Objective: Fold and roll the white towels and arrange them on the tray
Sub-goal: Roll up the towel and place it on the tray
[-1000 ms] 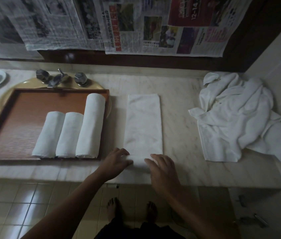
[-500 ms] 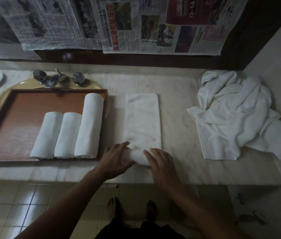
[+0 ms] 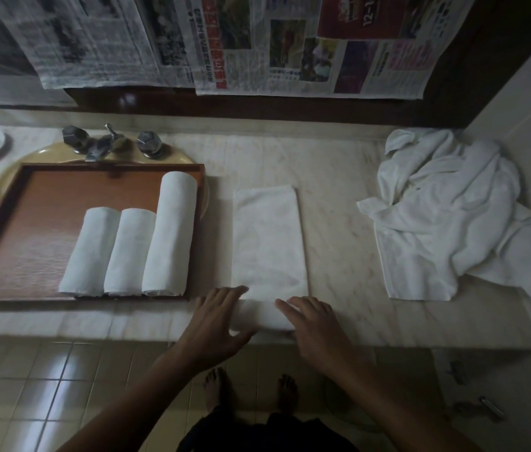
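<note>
Now the folded towel [image 3: 269, 243] lies as a long strip on the marble counter [image 3: 339, 223], just right of the tray [image 3: 29, 223]. Its near end is turned up into a short roll [image 3: 265, 316] at the counter's near edge. Our left hand [image 3: 215, 321] rests on the roll's left end with fingers extended and thumb spread on the near side. Our right hand [image 3: 314, 324] lies flat over the right end, fingers stretched out. Neither hand clenches the cloth.

On the brown tray three rolled towels sit side by side, touching: a short one [image 3: 89, 251], a second short one [image 3: 129, 252] and a longer one [image 3: 169, 233] at the right. The tray sits over a yellow basin [image 3: 6, 177] with metal taps [image 3: 101, 145] at its far side. Well apart to the right is a crumpled pile of white towels [image 3: 453, 216]. Newspaper sheets [image 3: 257, 44] hang on the far wall.
</note>
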`<state>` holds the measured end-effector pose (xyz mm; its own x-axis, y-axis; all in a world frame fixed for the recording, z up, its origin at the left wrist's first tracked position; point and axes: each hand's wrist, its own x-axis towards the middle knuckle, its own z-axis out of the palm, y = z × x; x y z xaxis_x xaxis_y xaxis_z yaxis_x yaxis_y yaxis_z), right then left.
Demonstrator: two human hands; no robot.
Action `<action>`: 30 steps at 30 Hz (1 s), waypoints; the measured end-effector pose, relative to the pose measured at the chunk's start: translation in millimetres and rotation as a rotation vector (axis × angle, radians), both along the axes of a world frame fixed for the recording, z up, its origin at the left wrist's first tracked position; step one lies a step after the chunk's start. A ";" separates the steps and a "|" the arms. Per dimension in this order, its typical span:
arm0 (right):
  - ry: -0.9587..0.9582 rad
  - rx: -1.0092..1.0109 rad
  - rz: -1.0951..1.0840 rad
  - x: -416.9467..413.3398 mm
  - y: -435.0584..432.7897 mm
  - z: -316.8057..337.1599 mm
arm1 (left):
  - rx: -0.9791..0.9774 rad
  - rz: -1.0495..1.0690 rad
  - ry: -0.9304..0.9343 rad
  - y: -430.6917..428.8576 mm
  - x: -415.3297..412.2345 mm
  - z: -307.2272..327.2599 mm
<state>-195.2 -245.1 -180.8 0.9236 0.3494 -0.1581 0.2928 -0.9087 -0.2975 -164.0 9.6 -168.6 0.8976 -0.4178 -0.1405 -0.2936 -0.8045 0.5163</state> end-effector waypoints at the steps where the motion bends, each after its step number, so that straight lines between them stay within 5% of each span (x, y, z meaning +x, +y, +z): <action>1: 0.026 0.017 -0.005 3.0 0.4 3.5 | 0.021 -0.040 -0.043 -5.0 -4.1 -0.1; 8: 0.189 0.074 -0.057 27.5 -0.7 17.8 | 0.169 -0.202 -0.210 -25.8 -2.5 -12.0; 12: -0.029 0.064 -0.070 17.3 11.8 18.7 | 0.270 -0.276 -0.135 -27.5 19.4 -5.3; 15: -0.132 0.045 -0.052 6.3 23.6 9.3 | 0.222 -0.244 -0.075 -29.0 34.0 1.9; 20: -0.054 -0.125 -0.036 17.5 21.5 4.2 | 0.158 -0.269 -0.032 -17.4 46.4 3.7; 30: 0.044 -0.121 0.104 32.2 8.3 10.5 | 0.093 -0.117 0.113 19.7 32.3 7.8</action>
<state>-163.0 -236.8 -170.3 0.8745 0.4188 -0.2446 0.3763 -0.9041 -0.2027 -131.7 29.3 -160.7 0.8199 -0.4990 -0.2805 -0.3322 -0.8139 0.4767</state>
